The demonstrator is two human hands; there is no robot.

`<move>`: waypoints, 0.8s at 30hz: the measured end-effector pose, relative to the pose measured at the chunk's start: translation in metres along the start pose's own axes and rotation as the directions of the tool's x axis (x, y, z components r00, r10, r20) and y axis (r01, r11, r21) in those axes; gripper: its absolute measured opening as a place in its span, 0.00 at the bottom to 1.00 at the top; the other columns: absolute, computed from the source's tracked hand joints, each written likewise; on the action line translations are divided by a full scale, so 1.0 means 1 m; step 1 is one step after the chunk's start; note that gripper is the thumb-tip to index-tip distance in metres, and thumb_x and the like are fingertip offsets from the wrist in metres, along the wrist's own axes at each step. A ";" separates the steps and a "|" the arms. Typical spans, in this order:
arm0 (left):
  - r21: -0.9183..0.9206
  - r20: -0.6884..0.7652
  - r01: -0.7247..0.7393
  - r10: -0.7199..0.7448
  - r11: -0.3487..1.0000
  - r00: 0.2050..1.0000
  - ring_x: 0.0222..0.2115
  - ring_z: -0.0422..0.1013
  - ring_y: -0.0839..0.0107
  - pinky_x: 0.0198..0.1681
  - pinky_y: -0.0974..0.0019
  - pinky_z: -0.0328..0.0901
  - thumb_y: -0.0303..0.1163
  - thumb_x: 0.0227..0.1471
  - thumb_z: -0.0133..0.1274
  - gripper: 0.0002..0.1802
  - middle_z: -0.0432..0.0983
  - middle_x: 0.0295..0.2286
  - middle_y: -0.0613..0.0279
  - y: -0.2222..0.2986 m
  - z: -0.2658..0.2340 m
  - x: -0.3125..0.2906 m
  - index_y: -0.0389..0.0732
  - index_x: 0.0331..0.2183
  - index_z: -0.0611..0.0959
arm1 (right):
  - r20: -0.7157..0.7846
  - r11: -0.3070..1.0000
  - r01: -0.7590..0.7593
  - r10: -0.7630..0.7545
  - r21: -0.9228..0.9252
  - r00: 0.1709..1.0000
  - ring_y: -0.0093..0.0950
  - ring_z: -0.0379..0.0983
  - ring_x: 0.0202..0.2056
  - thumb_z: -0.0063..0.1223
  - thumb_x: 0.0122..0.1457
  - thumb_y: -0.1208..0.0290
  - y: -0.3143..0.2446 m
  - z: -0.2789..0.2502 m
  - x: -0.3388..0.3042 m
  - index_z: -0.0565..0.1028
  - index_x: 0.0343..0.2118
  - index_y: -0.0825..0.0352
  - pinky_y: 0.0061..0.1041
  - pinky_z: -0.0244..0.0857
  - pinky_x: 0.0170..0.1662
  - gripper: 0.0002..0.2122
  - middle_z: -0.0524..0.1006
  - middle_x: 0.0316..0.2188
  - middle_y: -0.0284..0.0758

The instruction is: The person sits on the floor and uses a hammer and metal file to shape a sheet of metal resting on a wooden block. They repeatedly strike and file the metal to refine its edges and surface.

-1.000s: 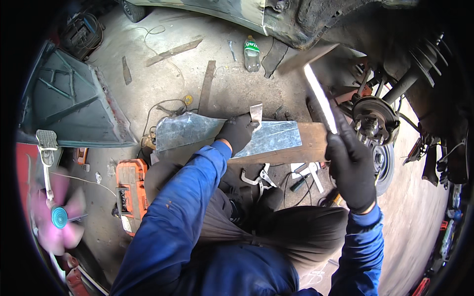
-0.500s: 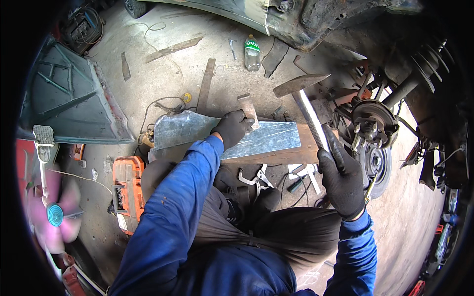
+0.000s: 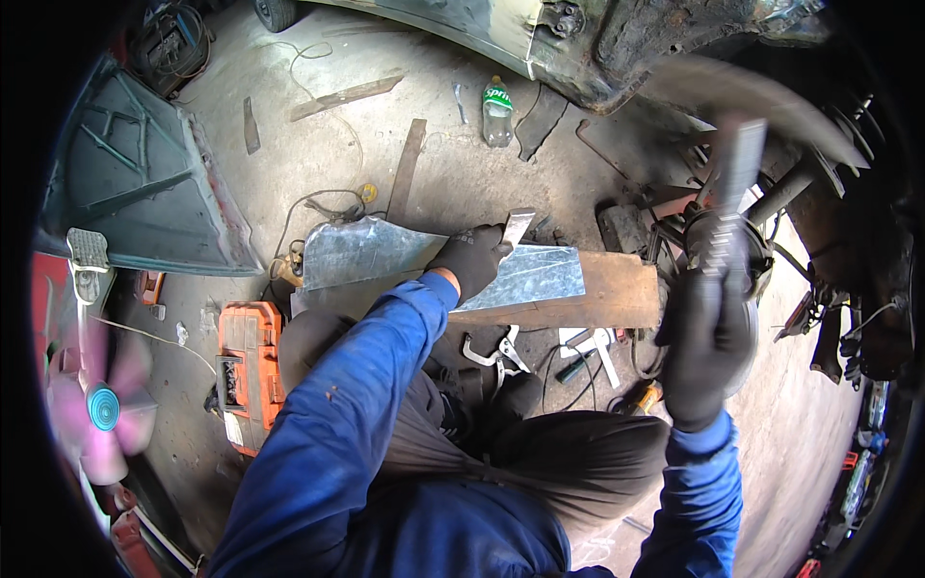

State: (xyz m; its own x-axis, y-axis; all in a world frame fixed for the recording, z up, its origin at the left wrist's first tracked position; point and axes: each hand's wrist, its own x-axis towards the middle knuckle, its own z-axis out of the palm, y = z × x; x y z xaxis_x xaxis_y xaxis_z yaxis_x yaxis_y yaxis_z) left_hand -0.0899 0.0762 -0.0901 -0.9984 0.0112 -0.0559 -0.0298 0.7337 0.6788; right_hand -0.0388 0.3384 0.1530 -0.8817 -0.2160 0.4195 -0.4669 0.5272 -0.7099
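Observation:
My gloved left hand (image 3: 469, 258) is closed around a short flat metal bar (image 3: 519, 224), its upper end poking out past my fingers. The hand is over a shiny sheet of metal (image 3: 547, 276) that has lines across its right part. Beneath the sheet lies a brown board (image 3: 621, 294), which reaches beyond it on the right. To the right, my gloved right hand (image 3: 708, 356) grips a hammer (image 3: 737, 173) by its handle. The hammer is raised away from the sheet, and its head is smeared by motion. My left hand hides the bar's lower end.
An orange toolbox (image 3: 252, 376) stands left of my knees, with a pink-bladed fan (image 3: 103, 407) beyond it. Locking pliers (image 3: 498, 352) lie near my feet. A green-labelled bottle (image 3: 497, 116) and a metal strip (image 3: 408, 169) are farther off. Car suspension parts (image 3: 718, 241) crowd the right.
The hammer has swung up and to the right with my right hand. My left hand has shifted slightly right along the sheet, and the bar now tilts to the right.

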 end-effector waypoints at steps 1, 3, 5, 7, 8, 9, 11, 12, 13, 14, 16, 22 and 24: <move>0.027 -0.003 -0.042 0.042 0.999 0.999 0.51 0.79 0.37 0.56 0.43 0.72 0.44 0.71 0.54 0.21 0.84 0.49 0.37 0.000 0.001 0.000 0.39 0.53 0.85 | 0.183 0.986 -0.036 0.066 -0.162 0.981 0.26 0.76 0.22 0.55 0.76 0.66 0.013 0.012 -0.004 0.72 0.70 0.71 0.29 0.69 0.28 0.24 0.80 0.23 0.38; 0.028 0.018 0.003 -0.003 1.000 1.000 0.50 0.79 0.37 0.56 0.43 0.72 0.45 0.70 0.55 0.22 0.84 0.49 0.37 -0.001 0.001 0.001 0.38 0.53 0.85 | 0.430 0.919 0.084 0.098 -0.386 0.898 0.41 0.83 0.25 0.58 0.74 0.65 0.038 0.026 -0.014 0.73 0.70 0.67 0.39 0.74 0.31 0.24 0.83 0.26 0.49; -0.041 0.001 0.027 -0.027 0.999 1.000 0.50 0.79 0.37 0.56 0.44 0.72 0.45 0.70 0.56 0.22 0.84 0.49 0.37 -0.005 0.000 0.000 0.37 0.52 0.86 | 0.382 0.928 -0.035 0.186 -0.370 0.905 0.43 0.82 0.28 0.57 0.75 0.66 0.055 0.018 -0.015 0.74 0.70 0.65 0.39 0.75 0.38 0.23 0.80 0.31 0.59; -0.177 -0.014 0.037 -0.040 0.983 0.999 0.51 0.79 0.38 0.57 0.44 0.72 0.44 0.69 0.57 0.21 0.85 0.48 0.38 -0.007 0.002 -0.004 0.36 0.50 0.87 | 0.341 0.968 -0.086 0.165 -0.236 0.925 0.38 0.84 0.28 0.58 0.75 0.64 0.057 0.010 -0.010 0.75 0.68 0.68 0.36 0.76 0.37 0.23 0.81 0.28 0.54; -0.193 -0.032 0.055 -0.063 0.980 0.998 0.50 0.79 0.38 0.56 0.44 0.72 0.43 0.68 0.57 0.20 0.85 0.48 0.38 -0.008 0.004 -0.006 0.37 0.48 0.88 | 0.348 0.979 -0.158 0.194 -0.128 0.917 0.26 0.81 0.30 0.56 0.77 0.65 0.053 0.004 -0.006 0.73 0.69 0.71 0.32 0.76 0.39 0.23 0.82 0.29 0.50; -0.189 -0.042 0.051 -0.059 0.981 0.997 0.50 0.79 0.38 0.56 0.44 0.72 0.43 0.68 0.57 0.20 0.85 0.47 0.38 -0.008 0.005 -0.007 0.37 0.48 0.88 | 0.334 0.971 -0.190 0.229 -0.145 0.914 0.21 0.80 0.35 0.55 0.77 0.65 0.044 -0.004 -0.001 0.71 0.70 0.73 0.31 0.76 0.41 0.25 0.86 0.33 0.42; -0.214 -0.062 0.047 -0.061 0.976 0.996 0.50 0.79 0.38 0.56 0.44 0.72 0.43 0.68 0.57 0.19 0.85 0.47 0.39 -0.008 0.007 -0.007 0.37 0.49 0.88 | 0.246 0.989 -0.148 0.151 -0.028 0.958 0.18 0.77 0.30 0.53 0.78 0.66 0.024 -0.013 0.011 0.70 0.72 0.72 0.25 0.73 0.36 0.24 0.83 0.30 0.33; -0.184 -0.073 0.019 -0.033 0.983 0.997 0.49 0.79 0.37 0.56 0.44 0.72 0.43 0.68 0.57 0.19 0.85 0.46 0.39 -0.007 0.008 -0.006 0.37 0.49 0.88 | 0.160 0.985 -0.171 0.165 0.022 0.973 0.17 0.75 0.28 0.51 0.78 0.67 0.013 -0.017 0.015 0.70 0.73 0.71 0.23 0.71 0.33 0.24 0.81 0.29 0.29; -0.167 -0.100 -0.020 0.003 0.986 0.995 0.49 0.79 0.37 0.55 0.43 0.72 0.43 0.68 0.57 0.19 0.85 0.46 0.39 -0.005 0.010 -0.006 0.37 0.49 0.88 | 0.109 0.980 -0.174 0.163 0.099 0.981 0.14 0.72 0.25 0.50 0.78 0.68 0.004 -0.020 0.017 0.70 0.73 0.71 0.19 0.67 0.29 0.24 0.78 0.27 0.26; -0.147 -0.107 -0.041 0.026 0.988 0.994 0.49 0.80 0.37 0.55 0.43 0.72 0.43 0.68 0.57 0.19 0.85 0.46 0.39 -0.004 0.011 -0.006 0.37 0.49 0.88 | -0.026 0.979 -0.145 0.151 0.145 0.988 0.11 0.66 0.22 0.47 0.78 0.69 -0.002 -0.017 0.016 0.70 0.73 0.70 0.16 0.60 0.26 0.23 0.74 0.24 0.24; -0.082 -0.068 -0.014 0.008 0.997 0.998 0.49 0.79 0.36 0.55 0.43 0.73 0.42 0.69 0.56 0.20 0.84 0.47 0.37 -0.001 0.011 -0.005 0.36 0.50 0.86 | -0.057 0.983 -0.098 0.108 0.152 0.993 0.14 0.68 0.22 0.50 0.78 0.69 -0.001 -0.010 0.012 0.70 0.72 0.71 0.20 0.60 0.25 0.24 0.74 0.24 0.25; 0.016 -0.073 -0.041 0.042 0.999 0.996 0.46 0.80 0.38 0.53 0.42 0.73 0.43 0.68 0.58 0.19 0.85 0.44 0.38 0.000 0.009 -0.005 0.38 0.49 0.87 | 0.412 0.922 -0.001 0.173 -0.387 0.895 0.50 0.84 0.29 0.59 0.74 0.63 0.051 0.013 -0.006 0.76 0.68 0.65 0.41 0.75 0.33 0.22 0.79 0.26 0.57; -0.049 -0.050 0.047 -0.050 0.998 0.998 0.46 0.81 0.40 0.52 0.44 0.74 0.42 0.68 0.59 0.18 0.86 0.44 0.39 0.000 0.011 -0.007 0.37 0.49 0.88 | 0.361 0.944 -0.044 0.168 -0.328 0.917 0.48 0.84 0.27 0.59 0.74 0.63 0.057 0.005 -0.009 0.76 0.67 0.68 0.39 0.74 0.32 0.23 0.78 0.23 0.55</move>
State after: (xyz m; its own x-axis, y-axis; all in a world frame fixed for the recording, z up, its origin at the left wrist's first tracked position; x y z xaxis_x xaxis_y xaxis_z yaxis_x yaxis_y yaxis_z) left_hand -0.0824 0.0832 -0.0978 -0.9968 -0.0594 -0.0528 -0.0793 0.6991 0.7106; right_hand -0.0579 0.3657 0.1059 -0.9116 -0.4065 0.0608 -0.3797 0.7764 -0.5030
